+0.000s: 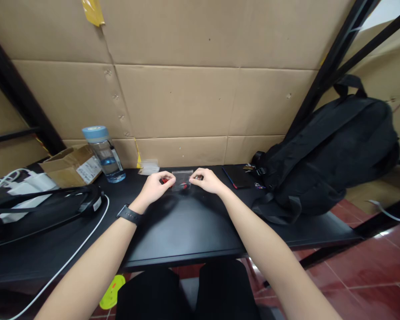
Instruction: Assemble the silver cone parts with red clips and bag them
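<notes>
Both my hands rest on the black table (186, 231) near its back edge. My left hand (157, 186), with a black watch on its wrist, has its fingers pinched on a small red thing (165, 181). My right hand (206, 180) is curled, its fingertips on the right edge of a small clear plastic bag (182, 178) that lies between the two hands. Something small, dark and red sits inside the bag; I cannot make out what it is.
A black backpack (333, 146) leans at the right, with a dark flat wallet-like thing (238, 175) beside it. At the left stand a clear water bottle (105, 153) with a blue cap, a cardboard box (71, 165), a black bag (40, 209) and white cables (70, 258). A cardboard wall (186, 89) stands behind.
</notes>
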Action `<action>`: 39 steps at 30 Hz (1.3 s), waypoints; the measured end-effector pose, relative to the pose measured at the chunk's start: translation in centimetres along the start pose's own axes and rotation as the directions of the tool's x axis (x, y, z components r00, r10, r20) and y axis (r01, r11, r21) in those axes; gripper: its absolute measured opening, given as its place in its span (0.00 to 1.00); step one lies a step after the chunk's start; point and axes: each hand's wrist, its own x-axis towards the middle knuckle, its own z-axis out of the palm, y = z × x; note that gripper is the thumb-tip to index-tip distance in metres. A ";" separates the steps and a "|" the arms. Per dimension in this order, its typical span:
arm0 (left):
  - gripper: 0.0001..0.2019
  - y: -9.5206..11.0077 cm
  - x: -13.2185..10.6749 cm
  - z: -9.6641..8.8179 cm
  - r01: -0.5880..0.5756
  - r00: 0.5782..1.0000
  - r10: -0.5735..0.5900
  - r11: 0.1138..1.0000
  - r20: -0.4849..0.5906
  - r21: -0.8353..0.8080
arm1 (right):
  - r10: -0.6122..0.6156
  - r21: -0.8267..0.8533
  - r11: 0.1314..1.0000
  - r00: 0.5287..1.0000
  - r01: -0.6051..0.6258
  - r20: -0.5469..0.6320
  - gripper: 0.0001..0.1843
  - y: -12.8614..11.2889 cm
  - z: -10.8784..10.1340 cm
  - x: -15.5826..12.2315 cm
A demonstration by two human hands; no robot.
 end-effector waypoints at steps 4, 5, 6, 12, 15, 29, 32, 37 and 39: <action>0.18 -0.6 -0.2 0.3 0.118 0.991 -0.110 0.989 0.082 -0.092 | 0.045 -0.024 0.999 0.988 -0.042 0.150 0.08 0.1 -0.7 -0.1; 0.21 -0.8 -0.2 0.4 0.146 0.987 -0.139 0.986 0.086 -0.080 | 0.065 -0.035 0.998 0.981 -0.059 0.181 0.09 0.1 -0.7 -0.1; 0.22 -0.8 -0.3 0.5 0.168 0.982 -0.163 0.985 0.092 -0.050 | 0.091 -0.055 0.995 0.973 -0.081 0.214 0.09 0.1 -0.6 -0.1; 0.15 0.1 -0.8 1.2 0.105 0.964 -0.176 0.940 0.199 0.326 | 0.153 -0.265 0.960 0.965 -0.094 0.212 0.05 -0.4 0.4 -0.5; 0.17 0.5 -0.9 1.7 -0.036 0.985 -0.028 0.932 0.170 0.361 | -0.039 -0.220 0.972 0.984 0.078 0.175 0.08 -1.0 0.5 -0.7; 0.32 0.0 -1.3 2.0 -0.092 0.979 0.022 0.935 0.202 0.343 | 0.059 -0.054 0.998 0.959 -0.045 0.279 0.25 -1.2 0.4 -1.0; 0.31 -0.3 -1.1 2.0 -0.063 0.976 -0.011 0.943 0.218 0.328 | 0.128 -0.049 0.992 0.962 -0.119 0.240 0.24 -0.9 0.5 -0.9; 0.31 -0.3 -1.1 2.2 -0.041 0.973 -0.038 0.942 0.227 0.334 | 0.205 -0.138 0.975 0.950 -0.176 0.234 0.24 -0.6 0.7 -0.9; 0.31 -0.3 -1.1 2.3 -0.037 0.976 -0.039 0.940 0.216 0.340 | 0.214 -0.189 0.967 0.946 -0.170 0.242 0.25 -0.8 0.6 -0.9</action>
